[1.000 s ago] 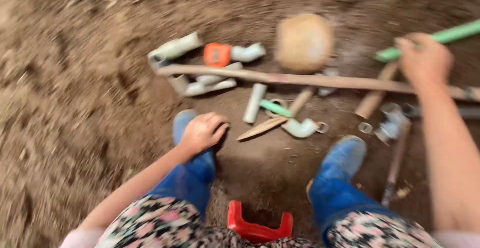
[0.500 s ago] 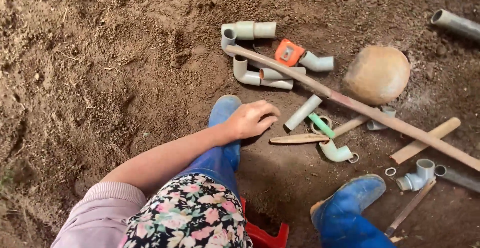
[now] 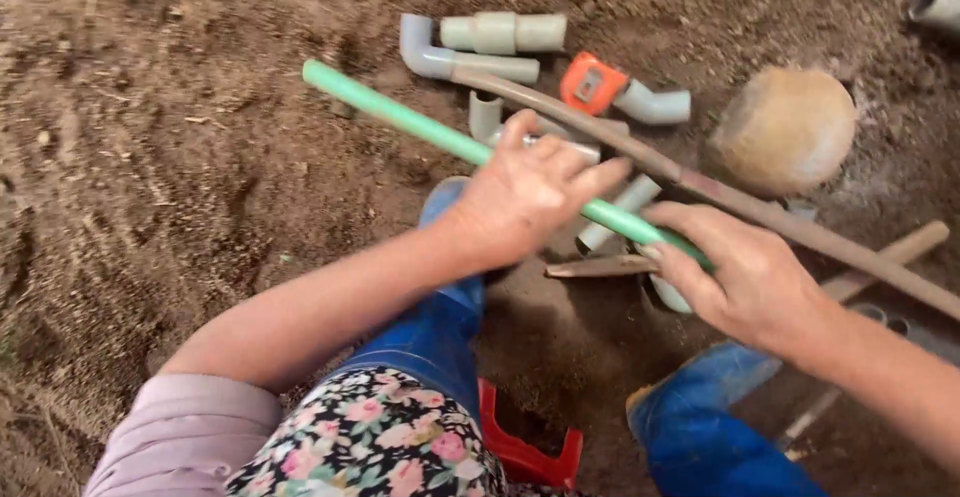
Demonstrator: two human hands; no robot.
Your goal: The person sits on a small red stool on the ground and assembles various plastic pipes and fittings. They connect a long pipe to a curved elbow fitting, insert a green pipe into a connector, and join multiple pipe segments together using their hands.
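Both hands are on a long green pipe (image 3: 420, 129) that slants over bare brown soil (image 3: 170, 157), its free end pointing up and to the left. The left hand (image 3: 530, 192) lies over the middle of the pipe with the fingers (image 3: 590, 172) stretched along it and curled loosely round, so the pipe passes under the palm. The right hand (image 3: 745, 277) grips the lower end, fingers wrapped and pressed together around it (the very tip of the pipe is hidden inside the fist).

Just beyond the hands lies a scatter of plumbing parts on the ground. A grey elbow pipe (image 3: 450, 57) rests at the top, with a pale straight coupling (image 3: 503, 32) just above it. An orange tape measure (image 3: 592, 84) sits beside a short grey bend (image 3: 655, 107). A long brown wooden stick (image 3: 800, 227) crosses the heap from the elbow down to the right edge, passing close under a round tan stone (image 3: 785, 129). Another grey pipe end (image 3: 935, 7) shows at the top right corner.

Nearer the person, two blue rubber boots (image 3: 700, 437) stand on the soil, and a red plastic stool (image 3: 525, 447) shows between them. A floral garment (image 3: 370, 437) and a pink sleeve (image 3: 180, 432) fill the bottom left.
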